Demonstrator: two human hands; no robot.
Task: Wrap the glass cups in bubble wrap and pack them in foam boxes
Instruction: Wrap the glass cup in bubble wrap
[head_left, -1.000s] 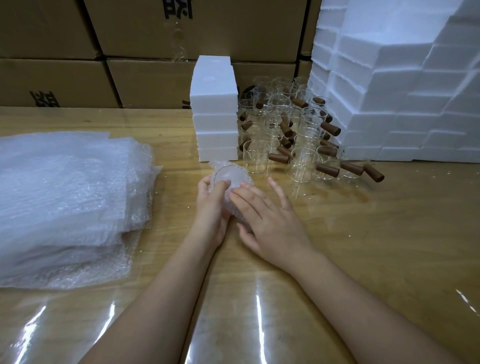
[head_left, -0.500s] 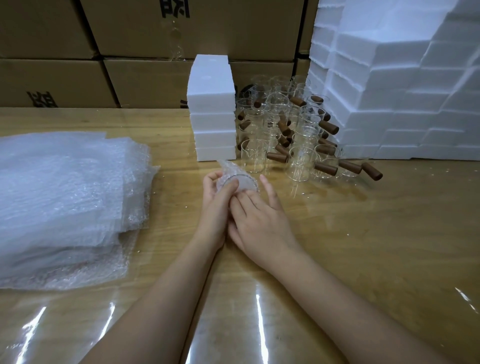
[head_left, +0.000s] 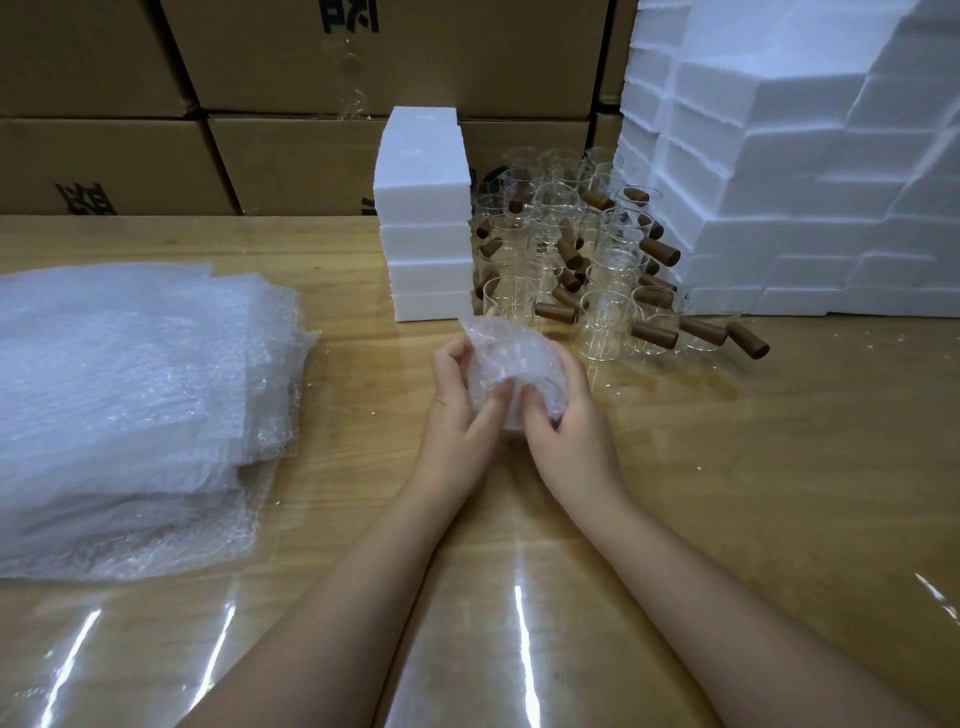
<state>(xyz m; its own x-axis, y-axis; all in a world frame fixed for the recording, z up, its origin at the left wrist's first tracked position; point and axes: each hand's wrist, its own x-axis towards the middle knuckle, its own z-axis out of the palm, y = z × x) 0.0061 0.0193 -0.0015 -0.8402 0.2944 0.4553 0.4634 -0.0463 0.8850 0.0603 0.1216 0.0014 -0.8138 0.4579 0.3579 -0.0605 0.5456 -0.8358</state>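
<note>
A bubble-wrapped cup (head_left: 511, 364) sits between both hands at the table's middle; the glass inside is hidden by the wrap. My left hand (head_left: 460, 415) grips its left side, thumb pressed into the wrap. My right hand (head_left: 563, 421) grips its right side, fingers curled round the far edge. Behind it stand several bare glass cups with brown wooden handles (head_left: 582, 265). A stack of white foam boxes (head_left: 426, 223) rises to the left of the cups. A thick pile of bubble wrap sheets (head_left: 130, 405) lies on the left.
A tall wall of stacked foam boxes (head_left: 810, 171) fills the back right. Cardboard cartons (head_left: 291, 93) line the back edge. The wooden table (head_left: 779, 493) carries a glossy clear film and small foam crumbs near the cups.
The wrapped cup was lying under my flat right hand; now both hands have lifted and turned it, with fingers curled round the wrap and thumbs tucked into its near end.
</note>
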